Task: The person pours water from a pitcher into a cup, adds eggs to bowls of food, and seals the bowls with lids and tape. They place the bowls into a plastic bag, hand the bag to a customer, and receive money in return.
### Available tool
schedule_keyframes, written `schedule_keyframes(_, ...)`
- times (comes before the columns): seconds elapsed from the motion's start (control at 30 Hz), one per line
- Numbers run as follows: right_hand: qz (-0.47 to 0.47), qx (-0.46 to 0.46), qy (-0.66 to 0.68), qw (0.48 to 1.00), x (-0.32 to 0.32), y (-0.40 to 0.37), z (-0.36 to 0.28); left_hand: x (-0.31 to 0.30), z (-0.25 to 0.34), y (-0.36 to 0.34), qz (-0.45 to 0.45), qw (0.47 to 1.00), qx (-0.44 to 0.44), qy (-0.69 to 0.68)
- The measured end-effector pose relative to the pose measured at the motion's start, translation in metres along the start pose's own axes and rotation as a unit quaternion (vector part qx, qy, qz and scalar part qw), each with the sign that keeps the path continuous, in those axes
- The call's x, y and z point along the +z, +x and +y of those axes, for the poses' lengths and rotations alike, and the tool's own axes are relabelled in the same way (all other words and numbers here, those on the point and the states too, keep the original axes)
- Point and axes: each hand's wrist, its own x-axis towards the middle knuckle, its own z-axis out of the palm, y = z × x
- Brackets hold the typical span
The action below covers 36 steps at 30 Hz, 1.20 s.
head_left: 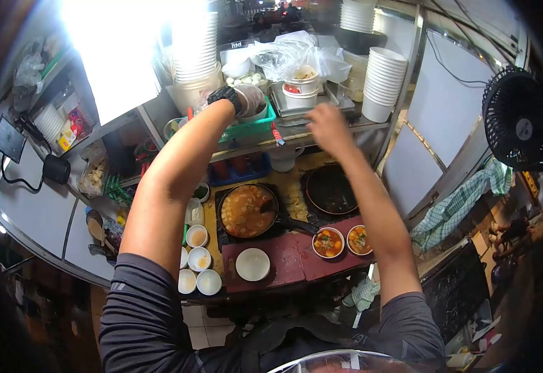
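My left hand [251, 101], in what looks like a clear plastic glove with a black band at the wrist, reaches over the green basket [246, 127] on the raised shelf. Its fingers are hidden. My right hand [327, 123] is at the shelf's front edge, below the white paper bowls [300, 99]; motion smears its fingers. Below my arms, a pan of orange-brown soup [246, 211] with chunks in it sits on the left burner. A dark pan [332, 189] is on the right one. Two filled bowls, one a soup bowl [328, 242], stand near my right forearm.
A white bowl [253, 265] rests on the red counter [296, 273]. Several small cups [209, 282] stand at its left. Tall stacks of white tubs [383, 84] flank the shelf. A black fan [520, 118] is at the right, above a checked cloth [464, 205].
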Motion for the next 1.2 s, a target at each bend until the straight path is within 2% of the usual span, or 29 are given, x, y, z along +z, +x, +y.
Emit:
schedule_keyframes(0.03, -0.028, -0.023, 0.089, 0.995, 0.006, 0.003, -0.023, -0.001, 0.003, -0.002, -0.001, 1.0, 0.005, 0.0)
schedule_keyframes(0.07, -0.071, -0.042, 0.137, 0.987, 0.003, 0.005, -0.05, -0.004, 0.002, -0.009, 0.021, 0.998, -0.011, -0.063)
schedule_keyframes(0.1, -0.103, -0.058, 0.129, 0.985, 0.008, 0.005, -0.069, -0.004, 0.0, -0.014, 0.041, 0.991, -0.027, -0.125)
schedule_keyframes(0.13, -0.064, -0.068, 0.08, 0.992, 0.013, 0.002, -0.086, 0.001, -0.007, -0.01, 0.068, 0.99, -0.047, -0.118)
schedule_keyframes(0.17, -0.066, -0.063, 0.081, 0.992, 0.02, 0.001, -0.09, -0.008, 0.001, -0.023, 0.126, 0.984, -0.074, -0.102)
schedule_keyframes(0.23, -0.039, -0.081, -0.005, 0.996, 0.04, -0.001, -0.089, -0.012, 0.0, -0.033, 0.232, 0.961, -0.09, -0.121)
schedule_keyframes(0.27, 0.001, -0.119, -0.024, 0.993, 0.043, -0.001, -0.087, -0.019, 0.009, -0.051, 0.268, 0.939, -0.096, -0.192)
schedule_keyframes(0.3, 0.048, -0.154, -0.026, 0.987, 0.037, 0.0, -0.088, -0.025, 0.021, -0.073, 0.299, 0.911, -0.106, -0.263)
schedule_keyframes(0.37, 0.107, -0.164, -0.061, 0.979, 0.005, -0.012, -0.1, -0.006, 0.061, -0.11, 0.43, 0.775, -0.049, -0.461)
schedule_keyframes(0.43, 0.17, -0.142, -0.041, 0.974, -0.037, -0.039, -0.106, 0.003, 0.123, -0.171, 0.398, 0.738, -0.038, -0.544)
schedule_keyframes(0.47, 0.188, -0.034, -0.001, 0.981, -0.046, -0.067, -0.107, 0.027, 0.156, -0.19, 0.312, 0.624, -0.029, -0.715)
schedule_keyframes(0.5, 0.207, 0.073, 0.03, 0.975, -0.059, -0.096, -0.112, 0.063, 0.187, -0.201, 0.288, 0.596, 0.025, -0.749)
schedule_keyframes(0.53, 0.228, 0.246, 0.231, 0.913, -0.069, -0.124, -0.121, 0.097, 0.223, -0.211, 0.26, 0.637, 0.024, -0.725)
schedule_keyframes(0.57, 0.237, 0.405, 0.408, 0.783, -0.079, -0.153, -0.129, 0.12, 0.266, -0.221, 0.153, 0.565, 0.005, -0.811)
schedule_keyframes(0.6, 0.205, 0.414, 0.533, 0.709, -0.084, -0.19, -0.125, 0.156, 0.312, -0.223, 0.106, 0.509, -0.016, -0.854)
schedule_keyframes(0.63, 0.172, 0.419, 0.644, 0.616, -0.087, -0.23, -0.122, 0.193, 0.357, -0.221, 0.112, 0.49, -0.02, -0.864)
schedule_keyframes(0.67, 0.113, 0.451, 0.695, 0.549, -0.091, -0.263, -0.13, 0.191, 0.377, -0.227, 0.056, 0.615, -0.094, -0.781)
schedule_keyframes(0.7, 0.052, 0.476, 0.738, 0.476, -0.099, -0.286, -0.138, 0.204, 0.401, -0.227, 0.08, 0.637, -0.109, -0.759)
schedule_keyframes(0.77, -0.068, 0.53, 0.722, 0.439, -0.112, -0.306, -0.163, 0.236, 0.433, -0.214, 0.232, 0.709, -0.089, -0.66)
schedule_keyframes(0.83, -0.177, 0.512, 0.707, 0.455, -0.1, -0.336, -0.17, 0.249, 0.443, -0.208, 0.215, 0.754, -0.112, -0.611)
schedule_keyframes(0.87, -0.245, 0.525, 0.649, 0.494, -0.099, -0.344, -0.171, 0.253, 0.447, -0.208, 0.22, 0.754, -0.124, -0.607)
schedule_keyframes(0.9, -0.25, 0.53, 0.648, 0.487, -0.096, -0.351, -0.169, 0.258, 0.45, -0.208, 0.225, 0.754, -0.137, -0.601)
schedule_keyframes(0.93, -0.342, 0.478, 0.538, 0.604, -0.09, -0.356, -0.165, 0.264, 0.451, -0.209, 0.208, 0.751, -0.138, -0.611)
schedule_keyframes(0.97, -0.422, 0.407, 0.412, 0.698, -0.084, -0.358, -0.164, 0.265, 0.453, -0.211, 0.207, 0.744, -0.147, -0.618)
schedule_keyframes(1.0, -0.387, 0.353, 0.393, 0.756, -0.077, -0.358, -0.167, 0.266, 0.453, -0.212, 0.211, 0.737, -0.143, -0.627)
schedule_keyframes(1.03, -0.392, 0.355, 0.397, 0.75, -0.07, -0.358, -0.167, 0.268, 0.453, -0.213, 0.216, 0.73, -0.138, -0.634)
schedule_keyframes(1.1, -0.378, 0.233, 0.223, 0.868, -0.057, -0.357, -0.166, 0.266, 0.452, -0.214, 0.219, 0.726, -0.144, -0.636)
schedule_keyframes(1.2, -0.391, 0.195, 0.192, 0.879, -0.047, -0.353, -0.16, 0.269, 0.452, -0.212, 0.22, 0.727, -0.146, -0.633)
